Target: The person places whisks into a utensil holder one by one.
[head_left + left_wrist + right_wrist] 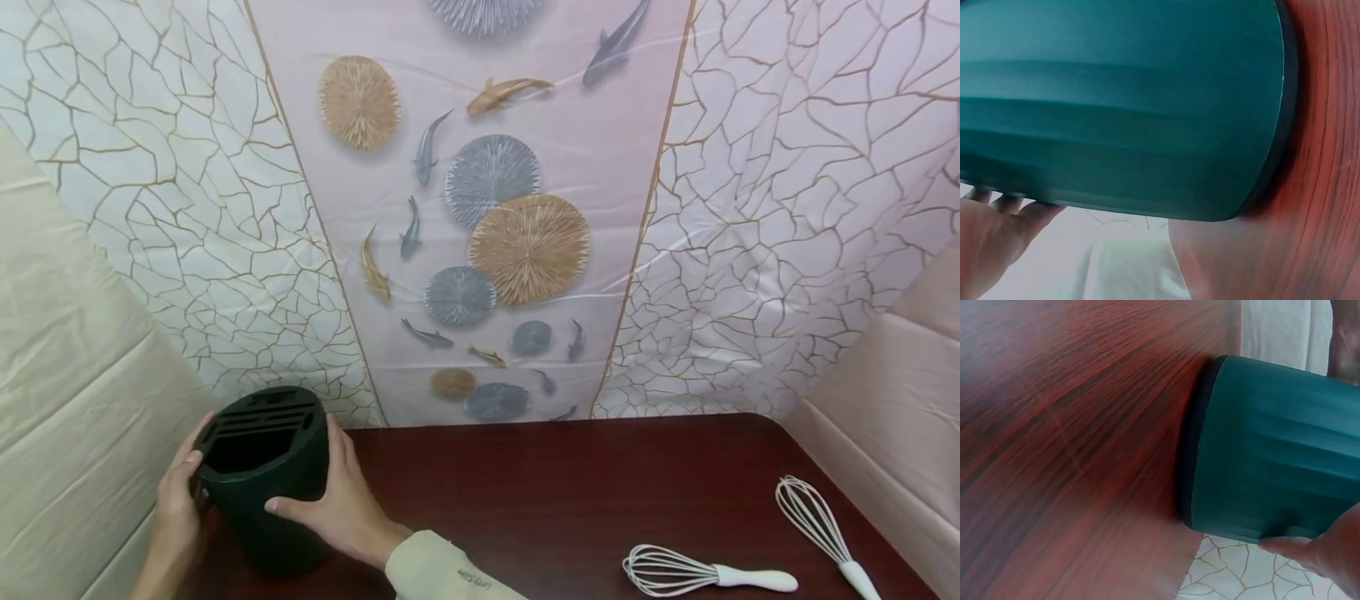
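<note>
A dark green knife block [266,500], round with slots and a wide opening in its top, stands at the left end of the table. My left hand [178,500] grips its left side near the rim, thumb at the top edge. Around the right side curls my right hand [348,508], with its thumb across the front and its fingers toward the back. In the left wrist view, the block's ribbed green wall [1122,112] fills most of the picture. Its black base [1194,450] meets the table in the right wrist view.
Two white-handled whisks lie at the table's right: one whisk [708,572] sideways near the front, another whisk [825,533] slanting by the right edge. The dark red wooden table [525,492] backs onto a patterned cloth [480,250]. Beige fabric [75,375] hangs close beside the left hand.
</note>
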`<state>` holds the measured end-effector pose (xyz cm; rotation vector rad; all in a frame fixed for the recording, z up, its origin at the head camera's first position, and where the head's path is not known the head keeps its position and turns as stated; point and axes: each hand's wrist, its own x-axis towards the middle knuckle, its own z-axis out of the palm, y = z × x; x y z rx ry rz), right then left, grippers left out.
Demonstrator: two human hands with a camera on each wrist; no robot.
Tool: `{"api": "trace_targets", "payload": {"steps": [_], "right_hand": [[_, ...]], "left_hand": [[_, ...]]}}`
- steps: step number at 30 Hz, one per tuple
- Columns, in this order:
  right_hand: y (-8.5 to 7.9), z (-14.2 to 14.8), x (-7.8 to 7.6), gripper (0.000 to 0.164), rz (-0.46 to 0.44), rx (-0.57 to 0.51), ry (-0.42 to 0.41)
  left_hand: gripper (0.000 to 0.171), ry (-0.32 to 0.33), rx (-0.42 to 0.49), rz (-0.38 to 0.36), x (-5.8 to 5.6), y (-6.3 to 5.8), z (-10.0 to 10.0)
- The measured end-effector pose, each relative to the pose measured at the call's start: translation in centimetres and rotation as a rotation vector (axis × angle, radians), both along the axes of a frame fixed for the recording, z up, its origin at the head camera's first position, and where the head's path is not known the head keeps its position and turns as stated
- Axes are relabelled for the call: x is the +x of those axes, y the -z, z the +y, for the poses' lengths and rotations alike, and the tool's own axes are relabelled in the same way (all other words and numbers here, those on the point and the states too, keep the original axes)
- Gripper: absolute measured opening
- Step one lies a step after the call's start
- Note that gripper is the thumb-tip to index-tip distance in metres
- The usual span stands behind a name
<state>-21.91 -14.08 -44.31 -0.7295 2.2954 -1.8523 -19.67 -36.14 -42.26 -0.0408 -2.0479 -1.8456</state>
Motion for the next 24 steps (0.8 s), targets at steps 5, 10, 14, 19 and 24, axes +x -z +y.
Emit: {"api": "trace_targets", "payload": {"steps": [5, 10, 14, 19, 24], "right_hand": [[0.2, 0.8, 0.0, 0.11, -0.007, -0.02, -0.024], [0.3, 1.5, 0.1, 0.11, -0.009, -0.021, -0.016], [0.4, 2.0, 0.1, 0.111, 0.002, -0.029, -0.012], [0.5, 2.7, 0.3, 0.111, 0.002, -0.038, -0.004], [0.5, 3.5, 0.4, 0.113, 0.001, -0.036, 0.001]], "left_hand": [[0.054, 0.049, 0.012, 0.037, 0.4, -0.1, 0.7], [0.054, 0.061, 0.052, 0.034, 0.5, -0.3, 1.9], [0.054, 0.04, 0.051, 0.031, 0.6, -0.5, 2.6], [0.054, 0.03, 0.03, 0.02, 0.8, -0.6, 3.4], [0.055, 0.023, -0.008, -0.031, 1.0, -0.8, 3.9]]}}
